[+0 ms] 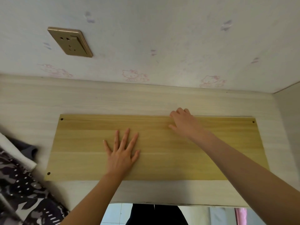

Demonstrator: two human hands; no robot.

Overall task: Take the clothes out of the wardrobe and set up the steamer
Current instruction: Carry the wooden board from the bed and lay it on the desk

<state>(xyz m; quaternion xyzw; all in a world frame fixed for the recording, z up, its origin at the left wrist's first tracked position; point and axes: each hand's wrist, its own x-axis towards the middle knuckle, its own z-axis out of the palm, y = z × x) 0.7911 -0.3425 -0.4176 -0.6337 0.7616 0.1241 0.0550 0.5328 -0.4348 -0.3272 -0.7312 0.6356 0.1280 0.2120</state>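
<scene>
A yellow wooden board (162,163) with small holes at its corners lies flat on a pale wood-grain desk (113,101). My left hand (122,151) rests palm down on the board's middle, fingers spread, holding nothing. My right hand (184,121) reaches to the board's far edge, its fingers curled over that edge. No steamer or wardrobe is in view.
A gold wall socket (70,41) sits on the patterned wall behind the desk, upper left. Dark camouflage-patterned cloth (24,189) and a dark grey garment (26,150) lie at the left edge. A side panel (289,111) closes the desk on the right.
</scene>
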